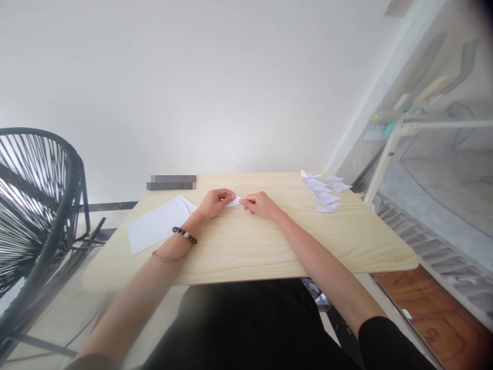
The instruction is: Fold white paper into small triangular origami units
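A small folded piece of white paper (233,201) is pinched between both of my hands above the middle of the table. My left hand (216,202) grips its left end, thumb on top. At its right end, the fingertips of my right hand (260,204) are closed on it. The fingers cover much of the paper, so its full shape is hidden. Left of my left hand lie flat white paper sheets (154,224), partly behind the wrist. Several pointed folded paper pieces (325,197) are grouped on the right side of the table.
The light wooden table (246,257) stands against a white wall (231,92). A blurred dark object (171,183) lies at its back left. A dark woven chair (42,205) is on the left. To the right are a white metal frame (385,164) and a grey pleated fabric edge (431,257).
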A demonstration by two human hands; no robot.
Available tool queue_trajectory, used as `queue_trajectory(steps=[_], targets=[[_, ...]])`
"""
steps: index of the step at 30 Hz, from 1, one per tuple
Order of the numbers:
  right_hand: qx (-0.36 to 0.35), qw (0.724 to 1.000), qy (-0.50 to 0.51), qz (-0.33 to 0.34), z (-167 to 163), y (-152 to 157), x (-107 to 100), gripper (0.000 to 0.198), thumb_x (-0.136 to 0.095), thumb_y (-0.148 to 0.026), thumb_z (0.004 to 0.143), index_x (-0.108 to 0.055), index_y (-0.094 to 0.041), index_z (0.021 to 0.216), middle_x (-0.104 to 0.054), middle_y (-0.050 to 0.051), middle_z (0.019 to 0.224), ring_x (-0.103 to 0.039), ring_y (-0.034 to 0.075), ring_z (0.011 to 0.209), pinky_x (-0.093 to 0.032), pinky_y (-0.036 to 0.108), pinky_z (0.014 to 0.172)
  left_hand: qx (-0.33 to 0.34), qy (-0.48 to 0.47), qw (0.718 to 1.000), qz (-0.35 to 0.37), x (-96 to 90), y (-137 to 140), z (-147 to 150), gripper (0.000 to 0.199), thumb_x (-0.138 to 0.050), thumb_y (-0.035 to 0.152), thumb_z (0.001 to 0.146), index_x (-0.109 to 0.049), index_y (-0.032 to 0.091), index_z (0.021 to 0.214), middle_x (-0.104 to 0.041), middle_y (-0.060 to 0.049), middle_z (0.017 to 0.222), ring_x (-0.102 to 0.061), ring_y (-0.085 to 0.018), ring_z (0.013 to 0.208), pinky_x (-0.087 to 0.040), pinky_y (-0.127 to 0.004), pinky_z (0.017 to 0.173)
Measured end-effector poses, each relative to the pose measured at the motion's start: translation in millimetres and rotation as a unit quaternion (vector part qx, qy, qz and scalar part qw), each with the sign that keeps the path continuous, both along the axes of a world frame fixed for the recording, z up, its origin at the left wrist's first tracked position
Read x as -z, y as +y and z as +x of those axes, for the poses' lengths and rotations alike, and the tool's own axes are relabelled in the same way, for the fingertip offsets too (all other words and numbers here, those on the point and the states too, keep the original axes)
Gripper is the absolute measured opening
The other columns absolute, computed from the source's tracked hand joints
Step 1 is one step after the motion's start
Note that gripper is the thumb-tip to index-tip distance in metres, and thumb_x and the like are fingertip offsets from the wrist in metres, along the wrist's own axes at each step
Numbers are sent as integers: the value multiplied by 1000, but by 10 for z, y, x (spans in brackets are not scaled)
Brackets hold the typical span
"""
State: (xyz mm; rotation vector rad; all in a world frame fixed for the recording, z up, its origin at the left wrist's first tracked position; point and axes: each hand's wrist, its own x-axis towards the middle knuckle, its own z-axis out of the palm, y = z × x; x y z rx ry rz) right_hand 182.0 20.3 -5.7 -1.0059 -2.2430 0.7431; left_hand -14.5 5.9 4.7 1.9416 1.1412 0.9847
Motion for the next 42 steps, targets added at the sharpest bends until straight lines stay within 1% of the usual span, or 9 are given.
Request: queue_trajectory(steps=[8, 11, 17, 20, 24, 32, 36, 39, 42], targets=[[5, 1000, 22, 10, -48, -31, -6, 45, -36, -47, 81, -57, -14, 58, -50, -2, 43, -42, 6, 40, -32, 19, 48, -38, 16, 999, 5, -5, 3, -2, 40, -50, 48, 71, -62, 12, 82, -64, -6, 75, -54, -15, 67, -40, -24, 58], [14, 1000, 22, 11, -50, -32, 1, 44, -38, -48, 80, -56, -14, 58, -49, -2, 45, -41, 7, 41, -29, 19, 46, -33, 0, 999, -6, 6, -3, 10, 40, -50, 48, 71, -61, 11, 82, -63, -5, 74, -54, -14, 65, -39, -23, 56], [-13, 998, 11, 67, -39, -45, -30, 37, -37, -40, 82, -54, -15, 60, -47, -3, 50, -37, 7, 46, -27, 20, 49, -5, -20, 999, -34, -4, -42, 19, 38, -50, 47, 73, -59, 12, 84, -60, -3, 67, -49, -10, 56, -36, -20, 50], [-22, 997, 1, 80, -42, -49, -44, 36, -37, -38, 82, -53, -16, 59, -45, -3, 50, -35, 7, 46, -26, 20, 49, -9, -5, 999, -31, -5, -44, 20, 40, -51, 48, 71, -60, 12, 83, -60, -4, 67, -49, -10, 56, -36, -20, 49], [-21, 996, -12, 90, -65, -44, -32, 35, -37, -36, 82, -52, -15, 57, -45, -3, 50, -34, 7, 46, -25, 21, 50, -10, 4, 1000, -14, 0, -21, 23, 39, -52, 49, 70, -61, 11, 79, -61, -4, 72, -51, -12, 62, -39, -22, 53], [2, 998, 33, 57, -81, -43, -10, 31, -36, -37, 81, -48, -16, 61, -41, -4, 54, -34, 7, 50, -26, 20, 51, -1, -27, 998, -60, 6, -25, 4, 39, -49, 49, 72, -59, 12, 83, -61, -4, 70, -51, -11, 59, -36, -21, 51], [-11, 998, 41, 50, -85, -53, -26, 30, -38, -36, 80, -44, -16, 59, -39, -4, 54, -34, 7, 52, -27, 20, 51, 24, -32, 997, -70, 20, -21, -4, 38, -50, 49, 72, -58, 12, 80, -58, -1, 64, -48, -10, 54, -34, -20, 48], [-27, 998, 49, 17, -79, -57, -33, 31, -37, -37, 81, -44, -16, 59, -40, -4, 53, -36, 7, 51, -28, 20, 50, 42, -37, 995, -78, 23, -23, 3, 36, -50, 47, 73, -57, 13, 79, -55, 0, 61, -45, -8, 51, -31, -20, 45], [-32, 997, 63, -22, -65, -55, -28, 31, -37, -38, 81, -47, -16, 62, -41, -4, 52, -37, 6, 47, -29, 20, 48, 47, -48, 995, -80, 10, -42, 19, 36, -49, 46, 74, -57, 12, 82, -57, -2, 66, -47, -9, 55, -33, -20, 48]])
